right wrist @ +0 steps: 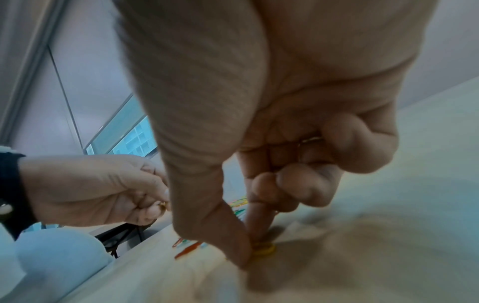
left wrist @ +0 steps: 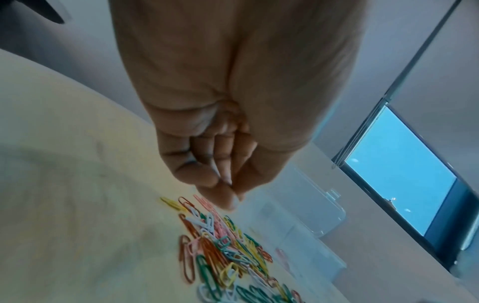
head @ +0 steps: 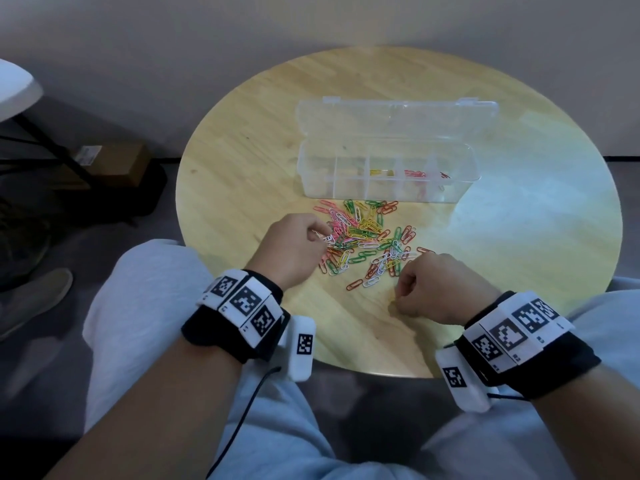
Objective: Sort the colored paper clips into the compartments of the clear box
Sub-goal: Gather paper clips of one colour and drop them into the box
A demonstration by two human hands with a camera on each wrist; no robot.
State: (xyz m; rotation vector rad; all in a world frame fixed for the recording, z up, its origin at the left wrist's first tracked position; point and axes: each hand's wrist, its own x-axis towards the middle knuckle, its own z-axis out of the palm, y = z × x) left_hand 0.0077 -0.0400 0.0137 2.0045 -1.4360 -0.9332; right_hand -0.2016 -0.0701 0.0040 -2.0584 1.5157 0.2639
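Observation:
A pile of colored paper clips lies mid-table in front of the clear box. The box's lid is folded open behind it. Yellow clips and red clips sit in separate compartments. At the pile's left edge my left hand has its fingers curled, with thumb and fingertips pinched on a small pale clip. My right hand is at the pile's near right edge. Its thumb and forefinger pinch a yellow clip against the tabletop.
The round wooden table has its near edge just above my knees in grey trousers. A cardboard box, dark table legs and a shoe are on the floor to the left.

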